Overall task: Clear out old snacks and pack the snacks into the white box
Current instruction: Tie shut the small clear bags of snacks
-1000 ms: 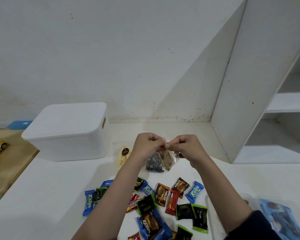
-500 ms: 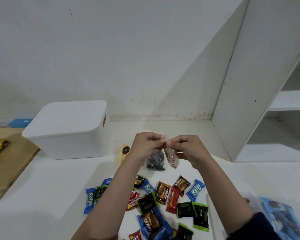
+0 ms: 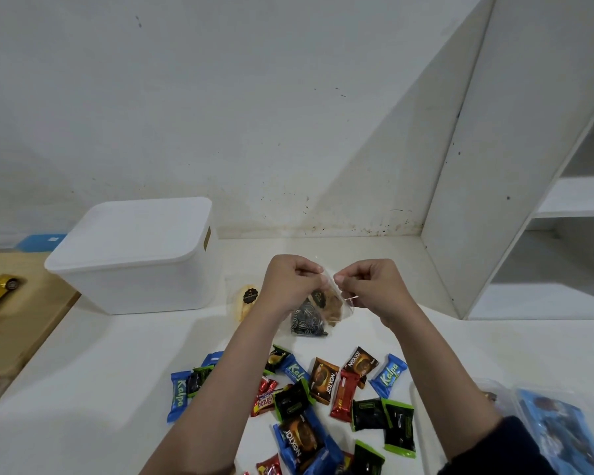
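From the head view, we are holding a clear snack bag up above the white bench. Our left hand is pinching its top edge in a closed grip, and our right hand is pinching the opposite edge the same way. The white box, lid on, is sitting to the left. Small wrapped snacks are lying scattered on the bench between our forearms, and a wrapped pastry is lying just beside the box.
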A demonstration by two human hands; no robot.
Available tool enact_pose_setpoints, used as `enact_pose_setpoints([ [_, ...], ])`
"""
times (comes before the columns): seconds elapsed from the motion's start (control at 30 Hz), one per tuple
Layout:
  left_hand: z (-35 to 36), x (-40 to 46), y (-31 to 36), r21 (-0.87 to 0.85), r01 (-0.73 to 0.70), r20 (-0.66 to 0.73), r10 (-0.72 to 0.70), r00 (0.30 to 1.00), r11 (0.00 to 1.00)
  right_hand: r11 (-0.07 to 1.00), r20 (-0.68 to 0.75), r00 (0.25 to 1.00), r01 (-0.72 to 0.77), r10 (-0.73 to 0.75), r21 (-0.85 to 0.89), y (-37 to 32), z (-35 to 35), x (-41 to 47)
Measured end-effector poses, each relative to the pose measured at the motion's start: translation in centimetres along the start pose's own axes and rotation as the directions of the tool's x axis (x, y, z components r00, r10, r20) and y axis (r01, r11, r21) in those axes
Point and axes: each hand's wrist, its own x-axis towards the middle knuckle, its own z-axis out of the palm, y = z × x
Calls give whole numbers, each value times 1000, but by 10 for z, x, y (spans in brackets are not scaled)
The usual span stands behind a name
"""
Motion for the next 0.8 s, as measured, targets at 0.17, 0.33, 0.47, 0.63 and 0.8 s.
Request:
enact_pose_setpoints([
  [0.17, -3, -1, -11, -25, 10, -44, -11, 999, 1000, 993, 41, 996, 82, -79, -84, 0, -1, 4],
  [0.33, -24, 4, -37, 89, 102, 93, -110, 990, 991, 987, 179, 980, 108, -86, -117, -13, -19, 9],
  [0.47, -29, 9, -55, 156, 96, 470, -159, 868, 983, 995, 313, 947, 89, -73, -35, -21, -30, 13],
  [0.63, -10, 12, -65, 43, 93, 421, -103, 901, 995, 931, 166, 981, -149, 97, 333, -5, -47, 24],
  [0.8, 14, 23, -79, -11, 230, 212, -222, 952, 973, 888, -5, 942, -316, 337, 335, 52, -44, 22],
])
